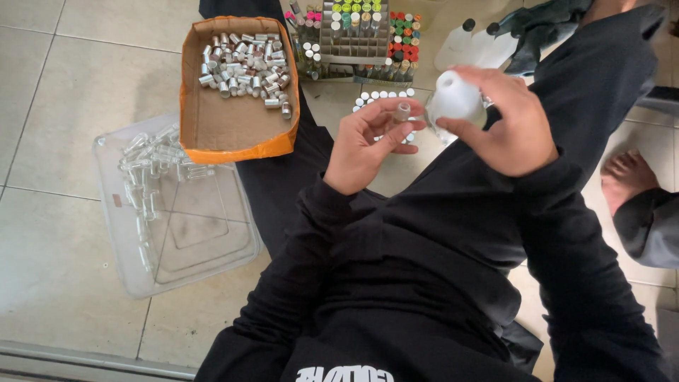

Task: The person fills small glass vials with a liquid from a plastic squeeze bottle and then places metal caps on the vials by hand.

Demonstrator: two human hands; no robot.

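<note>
Vial [402,111] — small, clear, pinched upright in left hand [368,145] fingertips over the lap. Right hand [506,120] grips a white bottle [455,99], seemingly tipped toward it — orange box [237,88] of metal caps nearby.

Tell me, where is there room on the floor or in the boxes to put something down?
The near half of the orange box is bare; its far half is packed with little silver caps. The clear tray is bare at its near right, with glass vials along its far-left side. Bare tiles lie left of both. Ahead, by the vial rack, it is crowded.
</note>
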